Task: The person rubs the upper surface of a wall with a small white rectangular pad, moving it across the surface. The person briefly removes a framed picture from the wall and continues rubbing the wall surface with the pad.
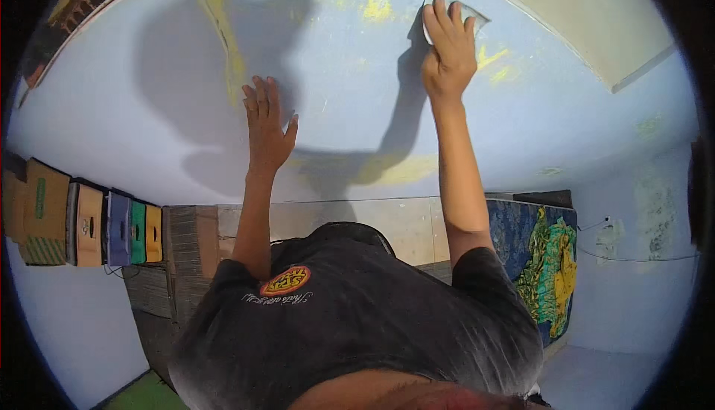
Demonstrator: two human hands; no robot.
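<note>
A pale blue wall [335, 112] with yellow patches fills the upper part of the view. High on its right side, my right hand [450, 52] presses a thin, pale sheet of what looks like sandpaper [477, 20] flat against the surface. The sheet's dark edge shows past my fingertips, and its underside is hidden. Lower and to the left, my left hand [268, 123] is open and holds nothing, its fingers stretched upward beside a long yellow streak [220, 23]. Whether its palm touches the wall I cannot tell.
Behind me at left are a cardboard box [45, 201] and a row of coloured drawer fronts [119, 224]. A mattress with patterned blue cloth [514, 239] lies at right. A cable [633, 259] runs along the right wall, and a cream panel [581, 15] borders the upper right.
</note>
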